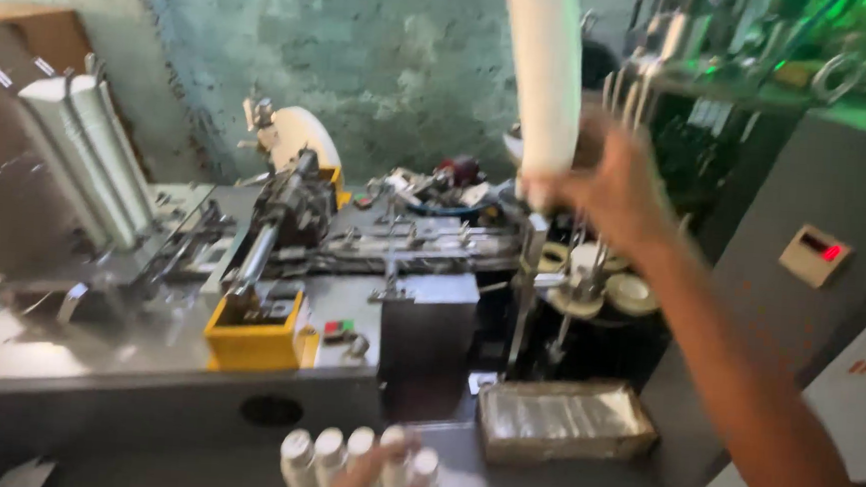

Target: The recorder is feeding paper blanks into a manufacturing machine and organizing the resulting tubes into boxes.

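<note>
My right hand (pixel 612 184) is wrapped around the bottom of a tall white cup stack (pixel 543 80), holding it upright over the far right part of the grey machine (pixel 146 356), right above the little round white discs (pixel 591 278). My left hand (pixel 368 480) is down at the machine's near edge, touching a row of white cup stacks lying on their sides (pixel 350 459), but it's too blurry to tell if it's gripping or just resting. A yellow block (pixel 252 338) sits mid-machine, a cardboard tray (pixel 567 420) lies just right of that row, and a slanted feeder of white blanks (pixel 88 157) stands at the machine's far left.
</note>
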